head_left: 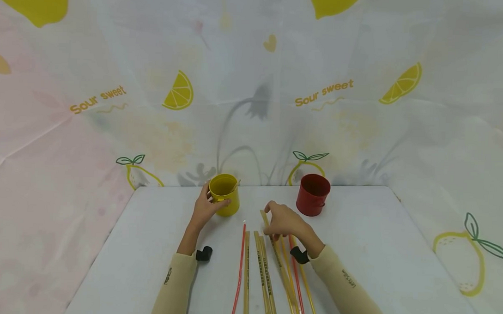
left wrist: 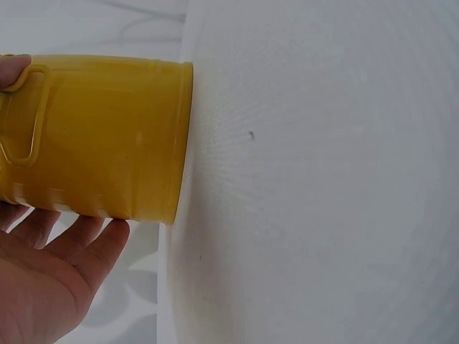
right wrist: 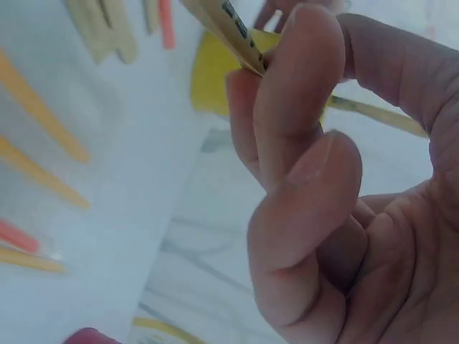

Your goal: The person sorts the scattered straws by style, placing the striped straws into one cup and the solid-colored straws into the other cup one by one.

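On the left, my left hand (head_left: 204, 208) grips a small yellow metal bucket (head_left: 230, 206), thumb on the near side by its handle and fingers round the far side. The bucket stands upright with a tan tip (head_left: 235, 186) showing at its rim. My right hand (head_left: 285, 221) pinches a tan stick with dark print (head_left: 281, 264) above the white table. Its far end (right wrist: 380, 115) sticks out past the curled fingers in the right wrist view. Beneath and beside that hand lie orange sticks (head_left: 288, 264) and a red stick (head_left: 298, 281).
A red bucket (head_left: 311, 196) stands at the back right of the white table (head_left: 369, 244). Between my arms lie more printed tan sticks (head_left: 247, 272) and another red stick (head_left: 240, 267). Lemon-printed cloth (head_left: 254, 83) hangs behind the table.
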Demonstrator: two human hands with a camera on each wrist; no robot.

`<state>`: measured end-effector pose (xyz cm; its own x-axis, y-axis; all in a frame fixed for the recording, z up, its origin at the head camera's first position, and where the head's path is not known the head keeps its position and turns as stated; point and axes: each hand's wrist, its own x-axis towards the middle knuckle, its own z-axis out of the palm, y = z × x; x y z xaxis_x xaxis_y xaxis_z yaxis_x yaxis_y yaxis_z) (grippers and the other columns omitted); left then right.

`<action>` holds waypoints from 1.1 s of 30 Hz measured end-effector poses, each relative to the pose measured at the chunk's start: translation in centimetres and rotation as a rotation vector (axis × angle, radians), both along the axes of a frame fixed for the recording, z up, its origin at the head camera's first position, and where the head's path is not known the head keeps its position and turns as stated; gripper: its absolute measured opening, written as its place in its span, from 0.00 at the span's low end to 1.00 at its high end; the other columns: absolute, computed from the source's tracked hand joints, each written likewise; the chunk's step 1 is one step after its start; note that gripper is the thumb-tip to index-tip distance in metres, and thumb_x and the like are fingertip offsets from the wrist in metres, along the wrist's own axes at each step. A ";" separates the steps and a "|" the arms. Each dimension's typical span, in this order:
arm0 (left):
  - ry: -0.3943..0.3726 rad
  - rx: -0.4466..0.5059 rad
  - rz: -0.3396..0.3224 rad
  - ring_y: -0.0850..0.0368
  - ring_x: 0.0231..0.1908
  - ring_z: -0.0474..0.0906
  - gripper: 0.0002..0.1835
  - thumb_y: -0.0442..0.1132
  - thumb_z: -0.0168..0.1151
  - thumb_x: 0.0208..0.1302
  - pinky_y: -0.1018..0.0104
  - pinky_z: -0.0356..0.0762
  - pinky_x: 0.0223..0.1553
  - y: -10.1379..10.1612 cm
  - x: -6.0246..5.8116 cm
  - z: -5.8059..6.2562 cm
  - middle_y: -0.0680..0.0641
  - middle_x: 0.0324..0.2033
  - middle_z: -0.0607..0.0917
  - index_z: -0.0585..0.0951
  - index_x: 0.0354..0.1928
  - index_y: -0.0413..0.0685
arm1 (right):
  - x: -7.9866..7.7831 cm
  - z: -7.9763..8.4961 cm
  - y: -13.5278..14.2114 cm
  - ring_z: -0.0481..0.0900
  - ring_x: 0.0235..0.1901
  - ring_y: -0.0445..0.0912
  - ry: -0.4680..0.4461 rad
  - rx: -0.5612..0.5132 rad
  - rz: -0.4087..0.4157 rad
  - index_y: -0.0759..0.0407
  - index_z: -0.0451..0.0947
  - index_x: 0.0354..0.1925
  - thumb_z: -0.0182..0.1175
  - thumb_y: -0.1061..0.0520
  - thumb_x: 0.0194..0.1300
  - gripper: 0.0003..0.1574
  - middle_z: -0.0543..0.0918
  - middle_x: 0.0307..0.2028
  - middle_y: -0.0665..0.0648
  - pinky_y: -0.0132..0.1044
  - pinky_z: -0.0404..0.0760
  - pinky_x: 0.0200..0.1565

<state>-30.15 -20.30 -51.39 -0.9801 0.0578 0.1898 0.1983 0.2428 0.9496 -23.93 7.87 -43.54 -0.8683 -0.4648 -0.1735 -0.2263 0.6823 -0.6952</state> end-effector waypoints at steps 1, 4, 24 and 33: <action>0.002 -0.001 0.002 0.41 0.66 0.63 0.48 0.45 0.77 0.54 0.43 0.62 0.65 0.0 0.0 0.0 0.44 0.66 0.68 0.59 0.73 0.52 | 0.0 0.4 0.1 0.84 0.21 0.57 0.020 -0.012 -0.006 0.65 0.66 0.56 0.67 0.63 0.55 0.31 0.81 0.16 0.51 0.34 0.73 0.17; 0.005 -0.005 0.010 0.41 0.66 0.63 0.48 0.46 0.77 0.54 0.43 0.62 0.65 0.1 0.0 0.0 0.45 0.65 0.69 0.60 0.73 0.53 | 0.0 1.4 0.2 0.84 0.21 0.53 0.082 -0.037 -0.033 0.64 0.68 0.55 0.66 0.62 0.56 0.30 0.81 0.17 0.49 0.34 0.74 0.20; 0.013 -0.016 0.015 0.39 0.67 0.62 0.48 0.47 0.77 0.53 0.41 0.61 0.65 0.0 -0.1 -0.3 0.44 0.66 0.68 0.60 0.73 0.54 | -0.1 5.6 -0.1 0.81 0.17 0.41 0.481 -0.499 -0.204 0.60 0.75 0.47 0.64 0.62 0.60 0.16 0.84 0.31 0.52 0.38 0.77 0.19; 0.015 -0.010 0.016 0.40 0.67 0.63 0.48 0.44 0.77 0.54 0.42 0.62 0.65 0.0 -0.2 -0.3 0.44 0.66 0.68 0.60 0.73 0.54 | -0.4 5.7 -1.2 0.80 0.17 0.42 0.719 -0.692 -0.172 0.60 0.75 0.46 0.65 0.68 0.60 0.16 0.84 0.33 0.54 0.34 0.77 0.18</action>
<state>-30.32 -20.26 -51.70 -0.9780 0.0445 0.2040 0.2085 0.2552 0.9442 -24.32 6.67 -37.82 -0.7259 -0.1236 0.6766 -0.6832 0.2440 -0.6883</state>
